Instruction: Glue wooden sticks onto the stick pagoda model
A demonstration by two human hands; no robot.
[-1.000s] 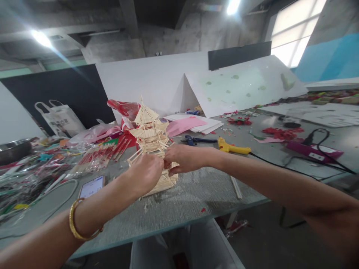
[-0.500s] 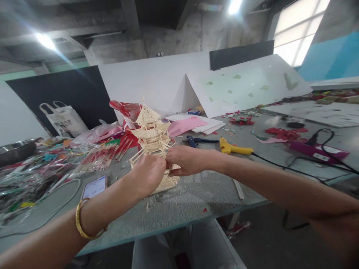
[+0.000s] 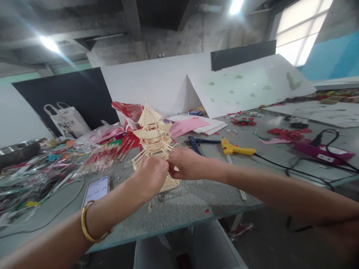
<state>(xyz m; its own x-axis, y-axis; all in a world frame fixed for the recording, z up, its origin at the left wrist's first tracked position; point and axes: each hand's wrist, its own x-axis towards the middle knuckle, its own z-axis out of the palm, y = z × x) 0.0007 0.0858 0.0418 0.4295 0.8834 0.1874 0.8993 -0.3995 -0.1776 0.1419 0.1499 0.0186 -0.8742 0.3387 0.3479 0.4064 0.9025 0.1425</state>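
A pagoda model [image 3: 153,129] built of thin pale wooden sticks stands upright on the table, its pointed roof above my hands. My left hand [image 3: 153,172] is closed in front of its lower tiers, a gold bangle on the wrist. Right beside it, my right hand [image 3: 185,163] has its fingers curled in toward the left fingertips. The two hands meet at the front of the model and cover part of it. Whatever the fingers pinch is hidden behind them.
A yellow glue gun [image 3: 237,148] and blue-handled pliers [image 3: 196,142] lie to the right. On the left are a lit phone [image 3: 97,189], bundled red-tipped sticks [image 3: 105,151] and plastic-wrapped clutter. A purple power strip [image 3: 324,151] with cables sits far right, near the table edge.
The right hand's fingers have drawn in and down, closer against the left hand. The whole view has shifted slightly; the model stands in the same place.
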